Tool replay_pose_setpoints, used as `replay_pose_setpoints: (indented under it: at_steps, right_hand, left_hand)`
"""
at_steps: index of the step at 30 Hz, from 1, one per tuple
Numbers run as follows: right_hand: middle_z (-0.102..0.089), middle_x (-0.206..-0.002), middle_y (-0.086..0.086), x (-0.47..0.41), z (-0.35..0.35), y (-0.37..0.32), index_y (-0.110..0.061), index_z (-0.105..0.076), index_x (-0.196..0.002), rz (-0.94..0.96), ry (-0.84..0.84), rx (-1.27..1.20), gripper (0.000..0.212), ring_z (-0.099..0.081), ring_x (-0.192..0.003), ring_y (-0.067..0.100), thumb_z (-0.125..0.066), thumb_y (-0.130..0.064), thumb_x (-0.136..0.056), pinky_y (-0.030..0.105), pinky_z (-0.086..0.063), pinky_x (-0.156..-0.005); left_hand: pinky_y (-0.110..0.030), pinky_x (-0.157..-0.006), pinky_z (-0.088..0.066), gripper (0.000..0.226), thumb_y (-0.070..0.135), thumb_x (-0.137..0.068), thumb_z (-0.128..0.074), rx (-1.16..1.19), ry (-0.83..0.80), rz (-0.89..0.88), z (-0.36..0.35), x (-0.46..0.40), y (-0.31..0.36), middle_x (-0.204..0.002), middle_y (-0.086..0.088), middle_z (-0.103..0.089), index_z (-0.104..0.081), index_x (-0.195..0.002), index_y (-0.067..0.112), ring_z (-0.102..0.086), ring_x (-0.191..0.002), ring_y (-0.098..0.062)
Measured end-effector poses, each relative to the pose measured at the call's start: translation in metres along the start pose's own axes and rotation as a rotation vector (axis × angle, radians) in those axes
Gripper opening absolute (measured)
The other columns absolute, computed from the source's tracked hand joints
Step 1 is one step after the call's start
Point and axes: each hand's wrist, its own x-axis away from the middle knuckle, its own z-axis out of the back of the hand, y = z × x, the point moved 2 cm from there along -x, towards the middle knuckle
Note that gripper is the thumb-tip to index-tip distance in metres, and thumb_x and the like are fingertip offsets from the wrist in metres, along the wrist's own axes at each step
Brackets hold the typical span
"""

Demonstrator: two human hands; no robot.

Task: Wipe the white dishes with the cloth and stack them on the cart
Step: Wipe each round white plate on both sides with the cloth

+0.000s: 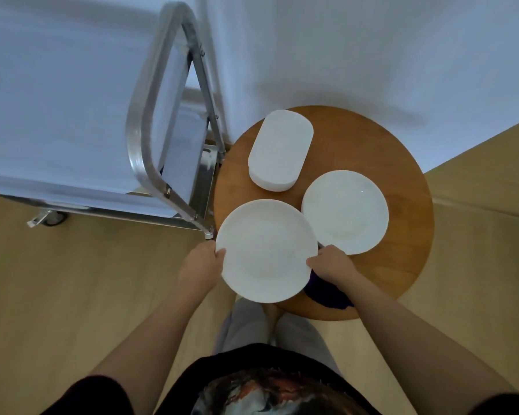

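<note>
Head view, looking straight down. Round wooden bench (402,163) sits right of centre in the frame; light wood floor (87,280) surrounds it.

Large white plate (265,250) at lower centre, held by both hands and overhanging the bench's near-left edge. Left hand (200,265) grips the plate's left rim, thumb curled over the top edge. Right hand (331,263) grips the right rim, thumb on top, fingers below and out of sight.

Purple cloth (327,292) lies bunched on the bench, just under the right wrist and partly covered by the plate (whether the right hand touches it, cannot tell).

Second white plate (345,211), a round one, rests flat on the bench at centre right, its left edge just beside or slightly under the held plate's rim. Stack of white oblong dishes (279,149) stands on the bench toward the upper centre, apart from the two round plates.

Metal cart (150,163) fills the upper left of the frame, its tubular handle nearest the bench and a pale sheet-like surface on top. One castor (50,218) shows at the lower left of the cart. No dishes visible on the cart.

Bottom of frame: both bare forearms, dark short sleeves, a printed dark shirt, pale trousers.
</note>
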Motion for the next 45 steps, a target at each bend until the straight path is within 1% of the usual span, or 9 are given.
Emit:
replay_pose_setpoints:
  at_steps: [5, 14, 17, 21, 24, 28, 36, 39, 45]
  right_hand:
    - [-0.05, -0.062, 0.001, -0.015, -0.011, 0.0, -0.012, -0.046, -0.065, -0.042, 0.07, 0.033, 0.027, -0.047, -0.057, 0.013, -0.047, -0.024, -0.089, 0.023, -0.036, -0.049]
    - [-0.048, -0.059, -0.003, -0.023, -0.016, 0.002, -0.016, -0.047, -0.062, -0.021, 0.084, 0.193, 0.033, -0.045, -0.051, 0.01, -0.045, -0.031, -0.092, 0.019, -0.033, -0.044]
    - [-0.046, -0.057, -0.002, -0.018, -0.008, 0.004, -0.015, -0.045, -0.062, -0.024, 0.06, 0.168, 0.035, -0.043, -0.049, 0.011, -0.048, -0.035, -0.09, 0.02, -0.032, -0.043]
    - [-0.058, -0.066, 0.0, -0.007, 0.023, 0.011, -0.013, -0.055, -0.07, -0.077, 0.18, 0.0, 0.033, -0.054, -0.057, 0.013, -0.049, -0.04, -0.088, 0.022, -0.038, -0.047]
    - [-0.062, -0.075, 0.002, -0.006, 0.058, 0.019, -0.015, -0.06, -0.078, -0.081, 0.307, -0.236, 0.024, -0.056, -0.067, 0.015, -0.051, -0.036, -0.087, 0.025, -0.041, -0.053]
    - [-0.064, -0.086, 0.001, -0.018, 0.097, 0.024, -0.016, -0.064, -0.091, -0.036, 0.381, -0.503, 0.02, -0.058, -0.08, 0.019, -0.052, -0.033, -0.088, 0.028, -0.048, -0.062]
    - [-0.057, -0.103, -0.003, -0.043, 0.107, 0.035, -0.019, -0.057, -0.114, -0.028, 0.368, -0.474, 0.027, -0.052, -0.091, 0.016, -0.053, -0.031, -0.091, 0.028, -0.048, -0.074]
    - [-0.057, -0.104, -0.004, -0.048, 0.103, 0.046, -0.02, -0.056, -0.115, -0.013, 0.327, -0.504, 0.026, -0.053, -0.093, 0.015, -0.053, -0.031, -0.092, 0.03, -0.052, -0.079]
    - [-0.054, -0.102, -0.009, -0.054, 0.105, 0.066, -0.022, -0.057, -0.115, 0.013, 0.314, -0.572, 0.026, -0.052, -0.09, 0.012, -0.055, -0.03, -0.091, 0.019, -0.048, -0.068]
  left_hand:
    - [-0.032, -0.078, -0.052, 0.032, 0.039, -0.101, -0.034, -0.155, -0.035, -0.037, -0.003, -0.014, 0.001, -0.098, -0.003, -0.062, -0.056, -0.109, 0.016, -0.061, -0.086, -0.017]
    - [-0.027, -0.064, -0.05, 0.027, 0.036, -0.102, -0.034, -0.399, -0.087, -0.044, -0.01, -0.02, 0.005, -0.09, 0.001, -0.053, -0.041, -0.116, 0.015, -0.059, -0.074, -0.016]
    - [-0.029, -0.068, -0.048, 0.032, 0.036, -0.1, -0.037, -0.458, -0.043, 0.035, -0.004, -0.023, 0.022, -0.103, -0.004, -0.056, -0.042, -0.121, 0.013, -0.06, -0.087, -0.02]
    - [-0.029, -0.082, -0.047, 0.037, 0.035, -0.099, -0.04, -0.425, 0.141, -0.177, -0.001, -0.029, 0.078, -0.119, -0.007, -0.054, -0.046, -0.127, 0.012, -0.054, -0.106, -0.02]
    - [-0.032, -0.096, -0.044, 0.034, 0.028, -0.102, -0.038, -0.34, 0.099, -0.36, -0.017, -0.039, 0.141, -0.126, -0.006, -0.058, -0.051, -0.13, 0.014, -0.055, -0.113, -0.021]
    - [-0.031, -0.088, -0.047, 0.031, 0.028, -0.101, -0.041, -0.247, 0.021, -0.386, -0.043, -0.053, 0.2, -0.12, -0.008, -0.059, -0.053, -0.124, 0.011, -0.057, -0.107, -0.022]
    - [-0.033, -0.081, -0.049, 0.039, 0.038, -0.092, -0.058, -0.272, -0.065, -0.141, -0.071, -0.097, 0.21, -0.113, -0.009, -0.057, -0.05, -0.117, 0.009, -0.057, -0.102, -0.024]
    - [-0.029, -0.07, -0.048, 0.032, 0.032, -0.092, -0.061, -0.244, -0.026, -0.095, -0.075, -0.106, 0.212, -0.107, -0.008, -0.061, -0.051, -0.112, 0.009, -0.059, -0.087, -0.02]
    - [-0.032, -0.076, -0.05, 0.022, 0.019, -0.097, -0.052, -0.164, -0.117, -0.036, -0.07, -0.116, 0.216, -0.104, -0.012, -0.061, -0.05, -0.113, 0.004, -0.061, -0.091, -0.026]
